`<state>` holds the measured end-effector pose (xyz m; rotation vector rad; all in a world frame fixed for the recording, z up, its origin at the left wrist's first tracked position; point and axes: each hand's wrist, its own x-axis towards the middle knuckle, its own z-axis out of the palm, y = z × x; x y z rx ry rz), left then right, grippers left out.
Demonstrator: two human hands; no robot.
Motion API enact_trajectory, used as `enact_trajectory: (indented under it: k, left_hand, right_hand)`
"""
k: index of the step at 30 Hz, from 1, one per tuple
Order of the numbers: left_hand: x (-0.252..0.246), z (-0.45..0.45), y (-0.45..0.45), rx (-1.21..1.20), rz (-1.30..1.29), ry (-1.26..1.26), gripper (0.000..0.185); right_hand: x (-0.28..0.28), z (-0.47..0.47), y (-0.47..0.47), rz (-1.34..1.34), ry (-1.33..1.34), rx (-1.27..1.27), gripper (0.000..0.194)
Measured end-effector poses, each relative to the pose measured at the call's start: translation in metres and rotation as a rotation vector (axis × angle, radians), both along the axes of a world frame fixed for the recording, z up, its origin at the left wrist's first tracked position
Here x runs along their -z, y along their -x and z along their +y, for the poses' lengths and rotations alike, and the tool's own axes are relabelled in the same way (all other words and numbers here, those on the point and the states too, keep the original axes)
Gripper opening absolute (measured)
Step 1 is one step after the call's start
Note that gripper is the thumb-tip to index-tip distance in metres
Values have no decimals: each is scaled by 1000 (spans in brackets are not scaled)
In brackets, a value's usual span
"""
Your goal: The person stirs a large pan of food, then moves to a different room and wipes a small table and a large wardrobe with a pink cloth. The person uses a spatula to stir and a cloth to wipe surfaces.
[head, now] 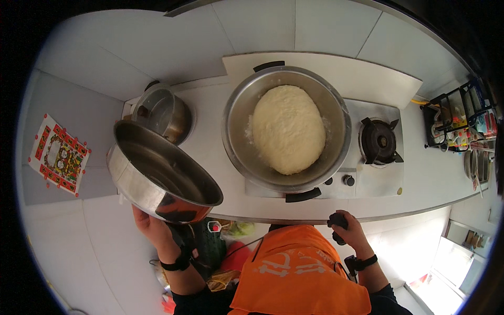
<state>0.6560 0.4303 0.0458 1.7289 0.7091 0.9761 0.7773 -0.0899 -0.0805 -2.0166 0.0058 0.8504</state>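
Note:
My left hand [149, 226] grips the lower edge of a large stainless steel basin [145, 185], which is tilted above the left end of the counter; part of that hand is hidden behind it. In my right hand [350, 230], near the counter's front edge, is a small black object [338, 221] whose kind I cannot tell. Between and beyond the hands, a wide metal bowl [236, 157] holds a big mound of pale dough [289, 130]. Black handles [303, 195] stick out from beneath the bowl, over the left side of the gas stove.
A bare burner [380, 141] lies right of the bowl on the gas stove [380, 187]. Behind the tilted basin stands a metal pot [183, 122] with a clear container [155, 106]. A black wire rack [449, 122] with packets stands at the right. Bags lie on the floor below.

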Motion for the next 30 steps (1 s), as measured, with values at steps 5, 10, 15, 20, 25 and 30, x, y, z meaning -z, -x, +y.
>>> enact_trajectory:
  k: [5, 10, 15, 20, 25, 30]
  left_hand:
    - [0, 0, 0, -6, 18, -25, 35]
    - [-4, -4, -5, -14, 0, -9, 35]
    - [-6, -4, -10, -50, -7, -18, 32]
    - [-8, -5, -14, -44, -22, -16, 31]
    - [-10, -5, -18, -40, -27, -24, 30]
    - [-13, -4, -21, -40, -29, -50, 31]
  right_hand:
    - [0, 3, -3, -37, 49, -59, 56]
    - [0, 2, -8, -58, 60, -86, 55]
    - [1, 3, -9, -74, 5, -80, 55]
    - [1, 3, -7, -37, 41, -81, 56]
    - [0, 3, -8, -52, 60, -110, 58]
    - [-3, 4, -10, -72, 38, -114, 57]
